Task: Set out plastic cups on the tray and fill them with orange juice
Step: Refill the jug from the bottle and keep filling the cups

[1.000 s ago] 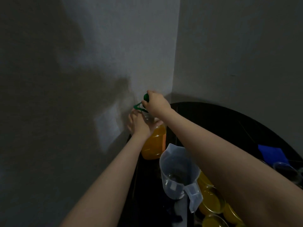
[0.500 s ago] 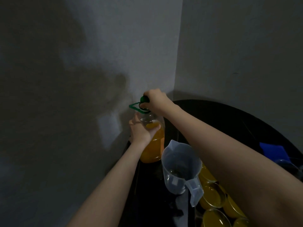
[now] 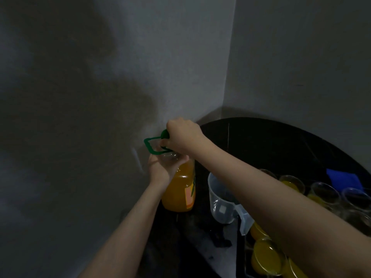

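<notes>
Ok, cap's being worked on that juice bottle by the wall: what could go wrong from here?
1. The juice bottle stands near the table's edge by the wall; the left hand holds only its neck, so twisting could tip it.
2. The right hand grips the green cap; a sudden release could slop juice out.
3. The right forearm reaches over the clear jug and the filled cups; pulling back low could knock them.

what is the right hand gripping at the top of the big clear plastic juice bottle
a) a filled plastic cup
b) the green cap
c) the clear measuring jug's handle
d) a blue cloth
b: the right hand curls round the round green cap at the neck of the large clear plastic bottle of orange juice, while the left hand holds the bottle's shoulder.
</notes>
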